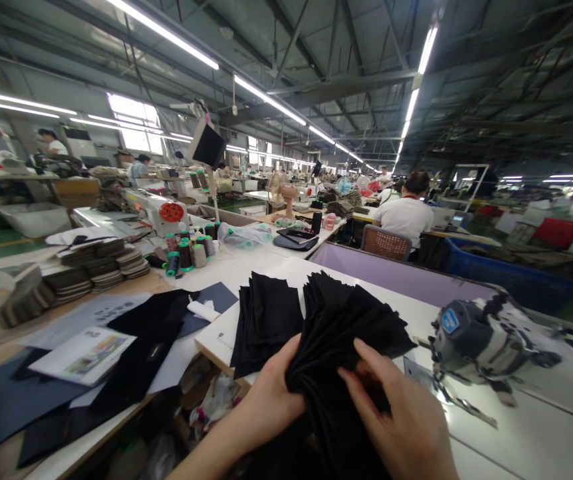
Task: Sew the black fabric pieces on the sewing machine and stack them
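A thick bundle of black fabric pieces (pixel 326 347) is squeezed at its middle by my left hand (pixel 279 383), with the thumb on top and the layers fanning out beyond it. My right hand (pixel 396 407) is at the near right side of the same bundle, its bent thumb and fingers on the folds; some fingertips are hidden. Just left of the bundle, a flat stack of black fabric pieces (pixel 269 310) lies on the white table (pixel 221 333). The bundle's lower end hangs towards me over the table's near edge.
An overlock sewing machine (pixel 476 340) stands close on the right. To the left lie a printed card (pixel 86 353), dark cloth panels (pixel 141 353) and stacked grey-brown pieces (pixel 101 267). Thread spools (pixel 186 253) stand behind. A person in white (pixel 406 217) sits ahead, beyond a lilac partition (pixel 391 273).
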`<action>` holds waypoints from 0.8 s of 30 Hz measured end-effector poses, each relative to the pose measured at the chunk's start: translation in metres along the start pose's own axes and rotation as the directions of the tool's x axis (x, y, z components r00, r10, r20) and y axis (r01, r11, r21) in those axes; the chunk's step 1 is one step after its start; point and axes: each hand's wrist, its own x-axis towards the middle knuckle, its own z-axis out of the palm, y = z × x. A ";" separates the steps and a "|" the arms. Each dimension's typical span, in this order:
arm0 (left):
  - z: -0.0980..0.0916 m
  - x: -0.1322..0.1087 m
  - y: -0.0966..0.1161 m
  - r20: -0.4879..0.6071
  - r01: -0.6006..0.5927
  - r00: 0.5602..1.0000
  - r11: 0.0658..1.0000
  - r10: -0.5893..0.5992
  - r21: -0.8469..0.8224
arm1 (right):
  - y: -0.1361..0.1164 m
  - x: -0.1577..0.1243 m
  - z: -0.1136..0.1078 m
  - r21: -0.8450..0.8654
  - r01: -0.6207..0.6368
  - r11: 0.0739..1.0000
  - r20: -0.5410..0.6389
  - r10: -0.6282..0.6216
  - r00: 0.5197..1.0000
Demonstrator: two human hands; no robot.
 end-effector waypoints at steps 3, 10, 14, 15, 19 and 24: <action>0.000 0.000 -0.002 -0.007 0.002 1.000 1.000 -0.002 0.002 | 0.003 -0.002 -0.002 -0.050 0.092 0.995 -0.064 -0.095 0.993; 0.002 0.001 -0.006 0.007 0.007 1.000 1.000 -0.007 -0.024 | 0.009 0.001 -0.011 -0.069 0.208 0.976 0.055 -0.205 0.977; -0.001 0.000 -0.008 -0.020 0.001 1.000 1.000 -0.001 -0.013 | 0.005 0.002 -0.010 0.186 0.170 0.968 0.090 -0.189 0.978; -0.002 0.000 -0.007 -0.029 0.002 1.000 1.000 -0.002 -0.005 | 0.003 0.001 -0.010 0.249 0.121 0.961 0.100 -0.150 0.984; -0.004 -0.001 -0.004 -0.049 0.006 0.999 0.999 -0.005 0.031 | -0.001 -0.009 -0.009 0.466 -0.113 0.878 0.234 0.000 0.972; -0.004 -0.002 -0.004 -0.054 -0.009 0.998 0.998 0.012 0.058 | -0.006 -0.013 0.003 0.583 -0.516 0.627 0.114 0.566 0.816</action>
